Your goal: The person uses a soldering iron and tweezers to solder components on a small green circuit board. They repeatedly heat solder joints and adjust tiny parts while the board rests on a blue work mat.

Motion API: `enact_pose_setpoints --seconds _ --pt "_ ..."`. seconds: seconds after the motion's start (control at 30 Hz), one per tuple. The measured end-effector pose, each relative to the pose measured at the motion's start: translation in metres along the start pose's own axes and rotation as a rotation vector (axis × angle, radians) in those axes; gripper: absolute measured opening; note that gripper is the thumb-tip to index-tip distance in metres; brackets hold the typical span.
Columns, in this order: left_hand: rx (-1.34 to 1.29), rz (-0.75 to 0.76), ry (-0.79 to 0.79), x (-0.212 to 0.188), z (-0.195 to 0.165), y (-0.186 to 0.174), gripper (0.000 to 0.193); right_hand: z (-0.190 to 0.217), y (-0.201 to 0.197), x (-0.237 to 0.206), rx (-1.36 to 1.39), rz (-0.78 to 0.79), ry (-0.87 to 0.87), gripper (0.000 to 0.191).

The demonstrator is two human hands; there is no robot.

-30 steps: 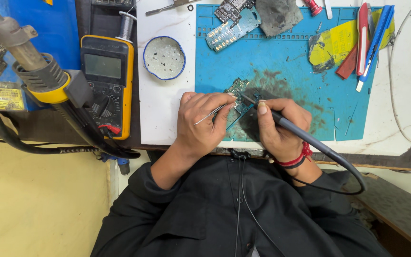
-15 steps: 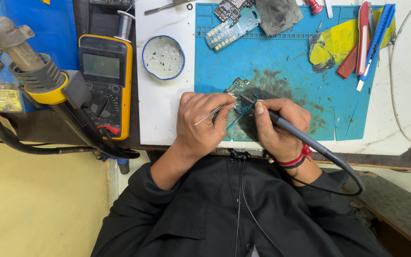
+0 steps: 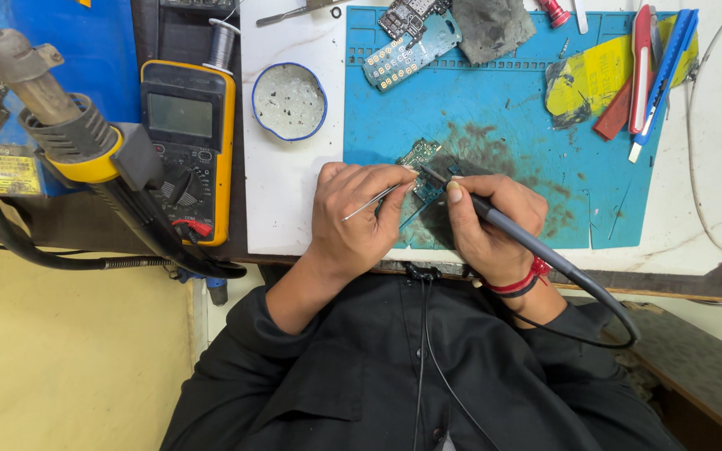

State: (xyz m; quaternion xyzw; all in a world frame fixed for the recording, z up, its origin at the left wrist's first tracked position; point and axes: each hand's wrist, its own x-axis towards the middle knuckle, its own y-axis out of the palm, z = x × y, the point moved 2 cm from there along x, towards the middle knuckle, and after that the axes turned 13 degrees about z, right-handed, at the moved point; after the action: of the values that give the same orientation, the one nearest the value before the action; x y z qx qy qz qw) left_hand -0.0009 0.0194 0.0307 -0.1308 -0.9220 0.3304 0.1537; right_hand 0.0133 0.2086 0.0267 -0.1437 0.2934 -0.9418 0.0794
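- The right hand is closed around a grey soldering iron, like holding a pen. Its tip touches a small green circuit board.
- The left hand pinches thin metal tweezers that point at the same board.
- The board lies on the blue mat, right between both hands' fingertips.
- A round blue-rimmed dish sits near the left hand, with grey, speckled stuff inside.
- A yellow meter lies farther left.
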Motion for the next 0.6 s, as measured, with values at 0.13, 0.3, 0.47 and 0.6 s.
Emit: enact_pose_setpoints --seconds 0.13,0.3,0.47,0.6 --pt "-0.004 0.002 -0.002 -0.0001 -0.0002 -0.0001 0.004 0.0000 -0.0008 -0.0014 0.003 0.001 0.026 0.008" --pt "-0.002 -0.002 -0.002 0.0001 -0.0011 0.0007 0.004 -0.0016 -0.0009 -0.0018 -0.002 0.000 0.031 0.008" --pt "-0.008 0.006 -0.005 0.0006 -0.0007 0.0002 0.004 -0.0029 -0.0002 -0.0024 0.017 -0.005 0.024 0.009" --pt "-0.003 0.006 -0.005 0.0002 -0.0006 -0.0003 0.004 -0.0035 -0.0005 -0.0038 0.002 -0.009 0.029 0.009"
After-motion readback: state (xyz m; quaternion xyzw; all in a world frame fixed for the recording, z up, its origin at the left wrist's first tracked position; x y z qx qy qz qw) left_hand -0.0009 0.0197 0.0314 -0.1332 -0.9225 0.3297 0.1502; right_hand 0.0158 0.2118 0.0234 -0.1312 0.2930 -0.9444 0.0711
